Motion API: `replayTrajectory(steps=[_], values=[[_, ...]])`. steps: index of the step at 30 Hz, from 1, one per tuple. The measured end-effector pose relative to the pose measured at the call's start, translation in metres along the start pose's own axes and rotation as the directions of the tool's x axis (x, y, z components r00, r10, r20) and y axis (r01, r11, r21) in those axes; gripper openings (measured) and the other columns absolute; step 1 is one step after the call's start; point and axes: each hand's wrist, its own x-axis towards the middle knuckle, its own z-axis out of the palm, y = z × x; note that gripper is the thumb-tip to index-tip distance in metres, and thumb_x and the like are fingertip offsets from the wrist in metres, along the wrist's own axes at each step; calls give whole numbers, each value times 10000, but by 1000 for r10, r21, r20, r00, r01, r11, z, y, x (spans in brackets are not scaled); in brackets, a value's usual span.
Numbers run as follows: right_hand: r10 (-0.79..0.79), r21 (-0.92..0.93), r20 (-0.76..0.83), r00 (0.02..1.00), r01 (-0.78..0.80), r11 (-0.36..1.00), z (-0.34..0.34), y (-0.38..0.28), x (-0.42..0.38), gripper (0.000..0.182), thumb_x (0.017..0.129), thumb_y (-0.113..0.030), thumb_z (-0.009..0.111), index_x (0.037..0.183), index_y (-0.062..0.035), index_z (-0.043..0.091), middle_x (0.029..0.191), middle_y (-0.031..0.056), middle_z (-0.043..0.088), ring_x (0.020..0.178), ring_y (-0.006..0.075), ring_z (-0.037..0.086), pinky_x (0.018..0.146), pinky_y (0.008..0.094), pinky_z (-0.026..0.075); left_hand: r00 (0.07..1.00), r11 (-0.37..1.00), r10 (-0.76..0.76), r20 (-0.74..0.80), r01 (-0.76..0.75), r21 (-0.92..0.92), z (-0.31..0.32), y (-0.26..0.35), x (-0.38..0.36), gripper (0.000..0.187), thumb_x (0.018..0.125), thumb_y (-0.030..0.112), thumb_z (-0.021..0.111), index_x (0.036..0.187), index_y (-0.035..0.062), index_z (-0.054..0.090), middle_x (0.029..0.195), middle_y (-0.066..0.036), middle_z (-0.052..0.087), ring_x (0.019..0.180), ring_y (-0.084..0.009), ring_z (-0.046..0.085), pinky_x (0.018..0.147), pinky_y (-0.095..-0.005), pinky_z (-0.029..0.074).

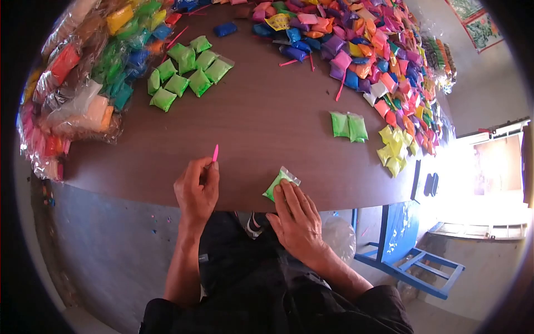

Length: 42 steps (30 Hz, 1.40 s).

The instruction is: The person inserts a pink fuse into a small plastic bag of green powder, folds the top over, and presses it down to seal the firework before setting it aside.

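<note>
My left hand (198, 188) is closed on a small pink plastic stick (216, 152), its pointed end up, over the table's near edge. To the right, my right hand (297, 222) lies with its fingers extended on a green packet (273, 185) with a clear top edge. The packet rests on the brown table (239, 128) near the front edge, partly hidden under the fingertips. Two more green packets (349, 127) lie side by side further right. A group of several green packets (177, 85) lies beyond my left hand.
Bagged coloured packets (83, 106) are heaped at the left. A large pile of loose multicoloured packets (367, 50) covers the back right, with yellow packets (395, 149) at its near end. Pink sticks lie near both piles. A blue chair (400, 239) stands below the table's right side.
</note>
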Motion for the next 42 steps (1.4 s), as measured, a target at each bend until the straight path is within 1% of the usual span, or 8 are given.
replayTrajectory(steps=[4, 10, 13, 17, 23, 29, 35, 42], values=[[-9, 68, -59, 998, 13, 998, 2, 5, -1, 691, 916, -225, 875, 1503, 41, 626, 1577, 240, 590, 1432, 413, 609, 1176, 509, 512, 993, 994, 112, -35, -112, 18, 5, 1, 2, 84, 1033, 65, 793, 1102, 17, 792, 885, -83, 784, 695, -148, 694, 600, -328, 521], [45, 136, -84, 995, -33, 990, 5, 2, 0, 734, 894, -243, 886, 1525, 13, 612, 1590, 217, 578, 1462, 390, 590, 1190, 505, 504, 960, 981, 180, 212, -160, -107, 9, 54, 7, 119, 961, 27, 822, 1069, 70, 797, 869, -108, 747, 714, -307, 740, 632, -403, 579], [60, 147, -118, 991, -43, 988, 9, 2, -3, 714, 894, -258, 889, 1502, 15, 633, 1563, 228, 601, 1451, 404, 600, 1173, 516, 513, 892, 954, 293, 343, -298, -40, 19, 74, 16, 99, 974, 65, 810, 1071, 86, 801, 889, -86, 733, 755, -316, 746, 651, -432, 588], [80, 173, -146, 986, -54, 983, 11, 1, -3, 665, 924, -280, 867, 1483, 12, 656, 1542, 236, 622, 1438, 415, 612, 1161, 526, 517, 775, 911, 361, 518, -412, -19, 32, 78, 15, 231, 878, 26, 779, 1097, 96, 753, 965, -63, 687, 878, -308, 748, 726, -452, 609], [89, 192, -204, 975, -49, 980, 18, 3, -5, 633, 949, -287, 842, 1484, -1, 661, 1540, 206, 637, 1429, 393, 624, 1163, 518, 519, 606, 837, 356, 712, -545, 46, 35, 78, 28, 261, 907, -43, 739, 1144, 69, 742, 1023, -92, 703, 904, -329, 759, 743, -441, 632], [88, 215, -203, 975, -43, 976, 16, 5, -5, 644, 923, -286, 854, 1470, -3, 667, 1532, 191, 646, 1419, 378, 632, 1153, 517, 526, 691, 828, 386, 611, -552, 101, 23, 85, 40, 144, 883, -9, 707, 1003, 69, 682, 965, -74, 659, 873, -314, 746, 705, -449, 618], [83, 217, -230, 970, -32, 976, 14, 4, -5, 639, 914, -269, 857, 1463, 0, 670, 1517, 186, 652, 1402, 373, 640, 1148, 515, 529, 613, 789, 436, 659, -612, 47, 33, 79, 32, 153, 885, -13, 704, 1008, 74, 682, 939, -69, 653, 859, -298, 739, 696, -446, 613], [86, 246, -244, 966, -24, 969, 14, 4, -5, 635, 903, -251, 864, 1454, 4, 676, 1523, 186, 651, 1405, 368, 639, 1145, 510, 530, 628, 816, 393, 672, -575, 59, 23, 85, 31, 176, 904, -6, 716, 1065, 62, 696, 946, -82, 655, 873, -310, 745, 701, -453, 614]])
